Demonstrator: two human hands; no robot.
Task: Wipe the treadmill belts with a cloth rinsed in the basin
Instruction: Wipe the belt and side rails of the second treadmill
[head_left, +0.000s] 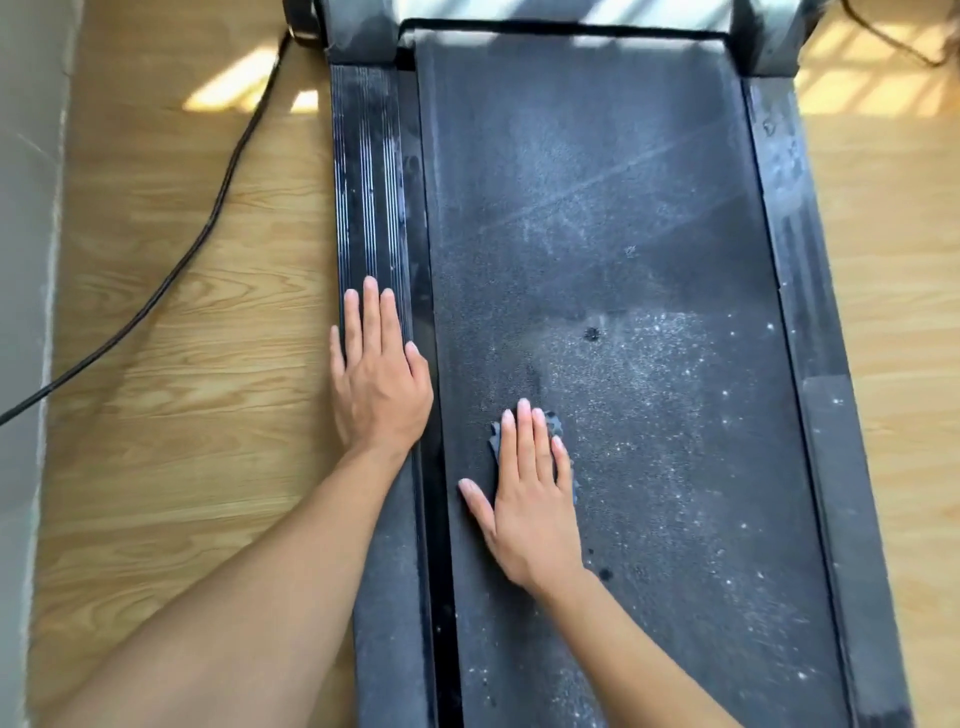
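Presses a small, crumpled dark grey cloth (495, 439) flat onto the wide black grainy treadmill belt (613, 234) with the right hand (524, 499), fingers straight and close together, thumb spread to the side. Leaves only the cloth's jagged edges showing around the fingers. Rests the left hand (376, 379) flat and holding nothing, fingers straight, on the ribbed black left side rail (369, 182). Keeps the cloth near the belt's left edge, with open belt ahead and to the right, as far as the dusty black right side rail (795, 234). Shows pale specks and streaks across the belt (thickest just right of the cloth). Stands on a light wood-grain plank floor (208, 364) with sun patches. Trails a black cable (227, 182) over the floor left of the treadmill, beside a plain grey wall (26, 208).
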